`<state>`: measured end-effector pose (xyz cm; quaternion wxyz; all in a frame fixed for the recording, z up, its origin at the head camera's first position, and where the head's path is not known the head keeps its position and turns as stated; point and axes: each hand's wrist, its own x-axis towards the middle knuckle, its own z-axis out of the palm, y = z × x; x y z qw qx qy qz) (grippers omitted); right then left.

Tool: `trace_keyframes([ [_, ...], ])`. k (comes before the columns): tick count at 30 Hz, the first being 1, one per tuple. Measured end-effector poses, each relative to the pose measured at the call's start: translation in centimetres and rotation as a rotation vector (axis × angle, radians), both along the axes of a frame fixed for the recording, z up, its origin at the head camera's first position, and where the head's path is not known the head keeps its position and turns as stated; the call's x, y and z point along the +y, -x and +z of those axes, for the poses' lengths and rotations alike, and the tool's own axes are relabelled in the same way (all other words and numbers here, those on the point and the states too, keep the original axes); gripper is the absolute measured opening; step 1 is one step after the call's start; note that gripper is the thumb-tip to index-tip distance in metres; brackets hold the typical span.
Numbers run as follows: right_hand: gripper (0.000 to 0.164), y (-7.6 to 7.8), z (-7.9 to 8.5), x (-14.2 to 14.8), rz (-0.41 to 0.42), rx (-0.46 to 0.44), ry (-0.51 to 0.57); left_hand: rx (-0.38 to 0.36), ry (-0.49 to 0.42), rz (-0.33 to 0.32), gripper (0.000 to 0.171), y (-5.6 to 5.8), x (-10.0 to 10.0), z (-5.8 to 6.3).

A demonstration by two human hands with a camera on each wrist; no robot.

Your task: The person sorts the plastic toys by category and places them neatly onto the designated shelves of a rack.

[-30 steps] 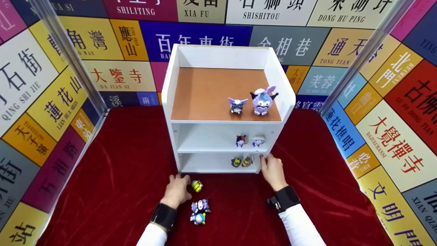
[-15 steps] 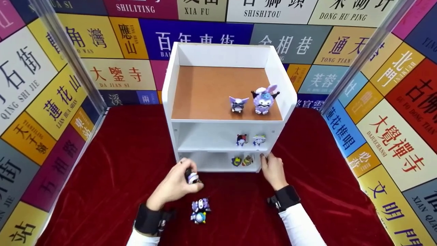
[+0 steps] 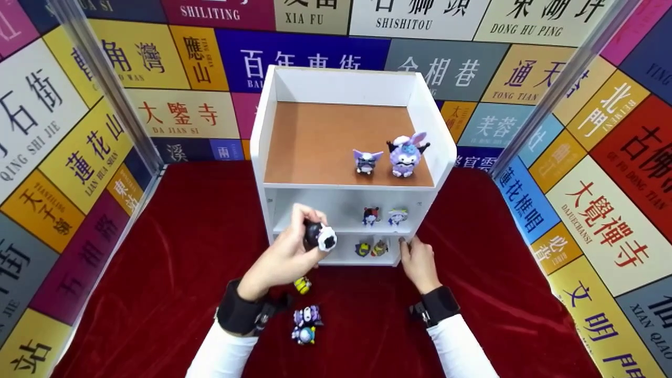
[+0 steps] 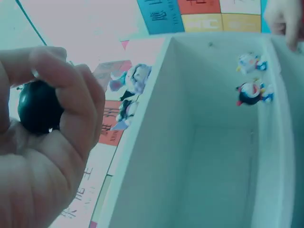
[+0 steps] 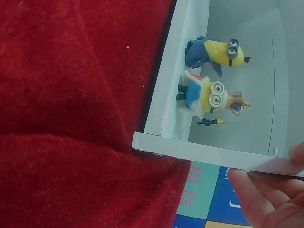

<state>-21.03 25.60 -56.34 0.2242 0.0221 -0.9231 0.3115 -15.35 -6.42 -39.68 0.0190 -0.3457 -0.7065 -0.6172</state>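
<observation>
My left hand (image 3: 286, 257) grips a small figurine (image 3: 321, 237) with a round black back and some white, raised in front of the white shelf unit (image 3: 341, 186). In the left wrist view, curled fingers wrap the figurine's round black part (image 4: 40, 108), and the rest of it is hidden. At the lower right of the unit, my right hand (image 3: 420, 262) holds the edge of the side panel (image 5: 218, 156), thumb inside and fingers outside. Beside it on the bottom shelf stand a minion figurine with a crown (image 5: 204, 95) and a minion in dark blue (image 5: 216, 53).
A yellow minion (image 3: 302, 285) and two figurines, one purple (image 3: 307, 315) and one blue (image 3: 303, 335), lie on the red velvet cloth (image 3: 367, 325). Two figurines stand on the middle shelf (image 3: 315, 212); a purple one (image 3: 404, 158) and a grey one (image 3: 365, 161) stand on top.
My left hand has picked up the black-and-white figurine from the cloth near the yellow minion and lifted it up and to the right, before the shelves. My right hand stays on the panel.
</observation>
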Motion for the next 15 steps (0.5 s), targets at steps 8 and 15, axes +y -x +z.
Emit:
trace_keyframes([
  [8, 0.024, 0.0, -0.1, 0.0, -0.001, -0.013, 0.012, 0.027, -0.039, 0.152, 0.030, 0.5, 0.1, 1.1],
  [15, 0.025, 0.1, -0.2, 0.0, 0.011, 0.021, 0.010, 0.110, 0.015, 0.260, 0.028, 0.3, 0.2, 2.1],
])
